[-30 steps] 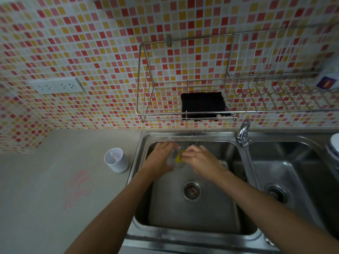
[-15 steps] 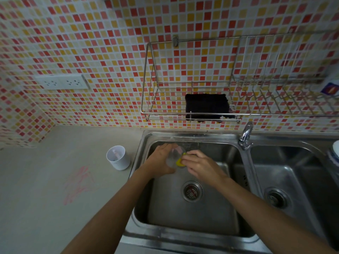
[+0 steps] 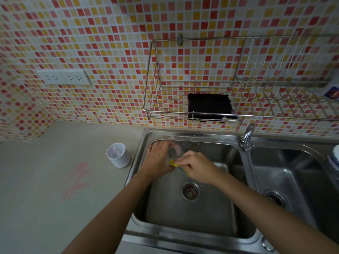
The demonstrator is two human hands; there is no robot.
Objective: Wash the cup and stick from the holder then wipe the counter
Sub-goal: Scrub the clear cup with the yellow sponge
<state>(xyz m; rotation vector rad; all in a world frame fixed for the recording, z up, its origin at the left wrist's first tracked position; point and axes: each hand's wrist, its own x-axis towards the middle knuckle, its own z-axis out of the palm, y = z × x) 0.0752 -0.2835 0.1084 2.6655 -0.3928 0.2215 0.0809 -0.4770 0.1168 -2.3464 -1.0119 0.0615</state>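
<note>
Over the left basin of the steel sink (image 3: 190,233), my left hand (image 3: 157,158) grips a small clear cup (image 3: 175,152), its mouth turned toward me. My right hand (image 3: 198,166) presses a yellow sponge (image 3: 174,163) against the cup's lower rim. A white cylindrical holder (image 3: 118,155) stands on the grey counter (image 3: 45,208) just left of the sink, with something pale inside that I cannot make out. Red scribble marks (image 3: 77,180) stain the counter in front of the holder.
A wire rack (image 3: 192,114) hangs on the tiled wall above the sink, holding a dark cloth (image 3: 209,107). The tap (image 3: 247,136) stands between the two basins. A white container (image 3: 333,158) sits at the right edge. A socket strip (image 3: 63,77) is on the wall at left.
My right hand with the sponge has slid from the cup's mouth down to its lower rim. The view has shifted, and both hands sit slightly left in the basin.
</note>
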